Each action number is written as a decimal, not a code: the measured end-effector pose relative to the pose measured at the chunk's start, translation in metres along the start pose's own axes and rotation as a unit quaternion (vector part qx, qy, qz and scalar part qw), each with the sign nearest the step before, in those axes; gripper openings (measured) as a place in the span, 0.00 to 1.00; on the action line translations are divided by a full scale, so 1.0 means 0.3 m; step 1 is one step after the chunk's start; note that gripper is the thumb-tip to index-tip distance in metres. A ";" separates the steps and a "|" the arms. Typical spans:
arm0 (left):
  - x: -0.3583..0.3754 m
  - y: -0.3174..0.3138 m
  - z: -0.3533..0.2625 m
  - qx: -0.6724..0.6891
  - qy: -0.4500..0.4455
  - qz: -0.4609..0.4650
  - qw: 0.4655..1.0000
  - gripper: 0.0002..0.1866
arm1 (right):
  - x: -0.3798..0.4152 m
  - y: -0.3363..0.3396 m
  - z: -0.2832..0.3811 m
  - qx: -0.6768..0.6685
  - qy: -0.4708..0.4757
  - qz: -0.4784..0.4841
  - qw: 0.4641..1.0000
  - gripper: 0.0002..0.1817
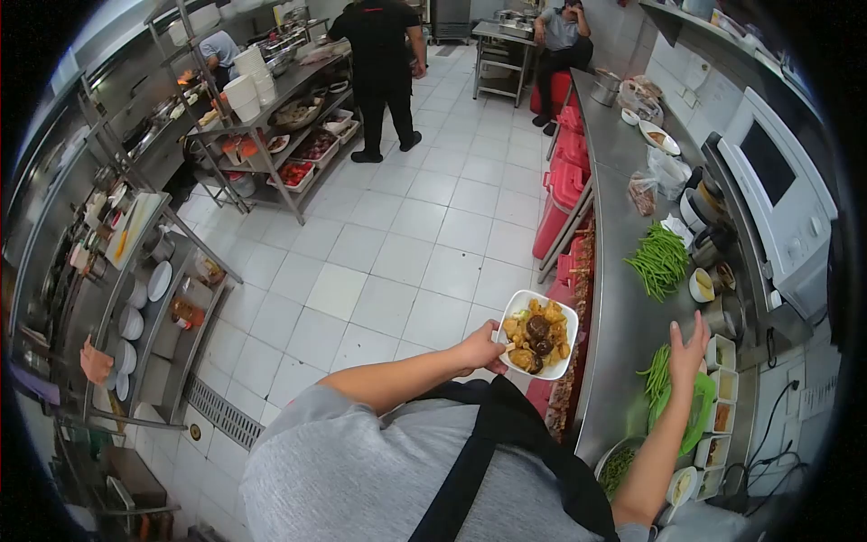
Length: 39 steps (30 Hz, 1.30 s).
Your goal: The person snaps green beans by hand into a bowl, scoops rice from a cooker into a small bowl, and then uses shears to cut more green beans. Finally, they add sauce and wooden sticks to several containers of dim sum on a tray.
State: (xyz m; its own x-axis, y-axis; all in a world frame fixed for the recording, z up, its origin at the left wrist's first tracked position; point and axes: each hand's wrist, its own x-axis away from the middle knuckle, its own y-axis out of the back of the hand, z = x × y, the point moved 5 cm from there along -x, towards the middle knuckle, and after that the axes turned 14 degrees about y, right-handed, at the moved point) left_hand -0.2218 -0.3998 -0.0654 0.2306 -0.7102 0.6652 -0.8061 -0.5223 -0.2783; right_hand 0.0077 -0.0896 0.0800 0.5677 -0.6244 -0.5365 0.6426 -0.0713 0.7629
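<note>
At one o'clock from the wearer's body, the left hand (480,349) grips a square white bowl (572,331) by its near-left side, thumb at the rim and fingers closed in. Dark brown rounds sit on golden pieces of food (535,335) inside it. At two o'clock, the right hand (689,350) reaches across the steel counter (612,348), fingers spread well apart and gripping nothing visible; it may or may not touch the counter things there. Just beside that forearm lies a bright green plastic item (703,408). Farther along, towards half past one, are a heap of green beans (658,261) and a white microwave (778,194). Red coolers (562,194) line the counter's left side. Farthest off, a person in black (384,50) stands between eleven and twelve.
</note>
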 end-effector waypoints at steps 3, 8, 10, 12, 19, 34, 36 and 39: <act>0.036 0.030 0.032 -0.016 0.022 0.007 1.000 0.30 | 0.048 0.121 0.132 -0.011 0.015 0.001 1.000 0.28; 0.030 0.059 0.039 -0.027 0.016 0.048 0.998 0.26 | 0.202 0.396 0.298 0.001 0.023 -0.014 1.000 0.25; 0.031 0.066 0.019 -0.039 0.011 0.061 0.997 0.26 | 0.296 0.507 0.349 -0.006 0.029 -0.040 0.999 0.25; 0.026 0.074 -0.001 -0.044 0.002 0.079 0.996 0.26 | 0.408 0.615 0.383 0.027 0.002 -0.059 0.998 0.24; 0.037 0.196 -0.037 -0.095 0.020 0.109 0.989 0.32 | 0.816 0.787 0.638 0.086 -0.150 -0.166 0.971 0.23; 0.083 0.309 0.046 -0.336 0.103 0.230 0.908 0.24 | 1.604 0.496 1.315 0.180 -0.559 -0.115 0.801 0.27; 0.173 0.241 0.089 -0.364 0.106 0.254 0.890 0.24 | 1.694 0.546 1.356 0.169 -0.575 -0.131 0.789 0.28; 0.237 0.112 0.219 -0.323 0.118 0.332 0.878 0.29 | 1.839 0.559 1.365 0.174 -0.546 -0.103 0.813 0.27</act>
State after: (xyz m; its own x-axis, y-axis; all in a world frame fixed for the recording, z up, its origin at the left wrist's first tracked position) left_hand -0.1966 -0.4989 -0.0730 -0.4649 -0.5996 0.6514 -0.8790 0.4010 -0.2581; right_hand 0.2180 -0.7647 0.0597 -0.4520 -0.8755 -0.1710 0.3731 -0.3597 0.8552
